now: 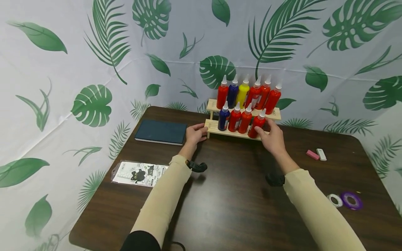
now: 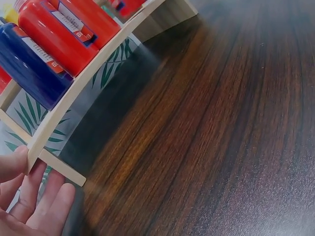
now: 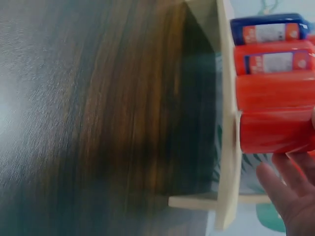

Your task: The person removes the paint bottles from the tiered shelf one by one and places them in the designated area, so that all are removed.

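A two-tier wooden rack [image 1: 214, 127] stands at the table's back, holding rows of red, blue and yellow squeeze bottles with white nozzle caps. My left hand [image 1: 195, 134] pinches the lower shelf's left end; in the left wrist view, the thumb is above the board [image 2: 66, 101] and fingers are below it. My right hand [image 1: 272, 138] holds the rightmost red bottle [image 1: 257, 126] of the lower row. In the right wrist view this bottle [image 3: 275, 132] is beside an orange-red one [image 3: 275, 92], its base at the shelf. Part of the right hand is out of that view.
A dark blue notebook [image 1: 161, 131] lies at the back left, with a packaged cat-print set [image 1: 138, 173] nearer. On the right are a pink eraser [image 1: 312, 154], a white eraser [image 1: 321, 154], a white tape roll [image 1: 330, 197] and a purple one [image 1: 358, 203]. Leaf-print cloth hangs behind.
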Available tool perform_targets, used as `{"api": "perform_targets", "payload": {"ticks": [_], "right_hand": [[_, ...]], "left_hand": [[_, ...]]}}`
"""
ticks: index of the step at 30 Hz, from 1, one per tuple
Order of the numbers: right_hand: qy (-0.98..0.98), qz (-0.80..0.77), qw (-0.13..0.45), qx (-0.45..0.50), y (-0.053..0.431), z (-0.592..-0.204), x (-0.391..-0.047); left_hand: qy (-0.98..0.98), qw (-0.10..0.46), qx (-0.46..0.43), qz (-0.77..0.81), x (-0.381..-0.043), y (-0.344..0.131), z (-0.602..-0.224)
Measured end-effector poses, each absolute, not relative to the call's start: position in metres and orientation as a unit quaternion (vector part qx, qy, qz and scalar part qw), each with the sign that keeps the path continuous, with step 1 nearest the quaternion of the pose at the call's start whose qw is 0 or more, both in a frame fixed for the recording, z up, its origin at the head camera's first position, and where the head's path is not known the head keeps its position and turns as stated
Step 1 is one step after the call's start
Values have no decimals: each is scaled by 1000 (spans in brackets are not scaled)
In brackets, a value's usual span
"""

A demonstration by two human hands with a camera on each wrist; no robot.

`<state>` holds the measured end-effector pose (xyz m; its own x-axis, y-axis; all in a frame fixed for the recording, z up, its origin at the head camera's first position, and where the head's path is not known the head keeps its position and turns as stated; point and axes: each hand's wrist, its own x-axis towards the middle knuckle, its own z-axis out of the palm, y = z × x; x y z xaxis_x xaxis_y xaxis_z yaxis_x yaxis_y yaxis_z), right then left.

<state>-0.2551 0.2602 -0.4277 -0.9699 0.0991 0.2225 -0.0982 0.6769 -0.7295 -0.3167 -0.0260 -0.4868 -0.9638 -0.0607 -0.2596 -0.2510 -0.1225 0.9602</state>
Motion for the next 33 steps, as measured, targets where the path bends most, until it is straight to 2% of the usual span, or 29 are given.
{"api": "perform_targets", "payload": {"ticks": [7,11,14,22,33], "right_hand": [[-886,426,181,-34,280,-419,-227],[-868,424,233,-111,297,-422,-209],[-860,416,244,-167,311,-433,-199],[-871,408,216,-169,333,-469,-189],[-883,402,198,-137,336,-483,-193]], "left_hand": [[664,78,-115,734,-319,-28,-487],[671,81,-113,728,-319,-28,-487],[673,79,-116,726,-319,-27,-488],[678,71,-119,722,-318,-27,-487],[679,72,-117,721,-319,-28,-486]]}}
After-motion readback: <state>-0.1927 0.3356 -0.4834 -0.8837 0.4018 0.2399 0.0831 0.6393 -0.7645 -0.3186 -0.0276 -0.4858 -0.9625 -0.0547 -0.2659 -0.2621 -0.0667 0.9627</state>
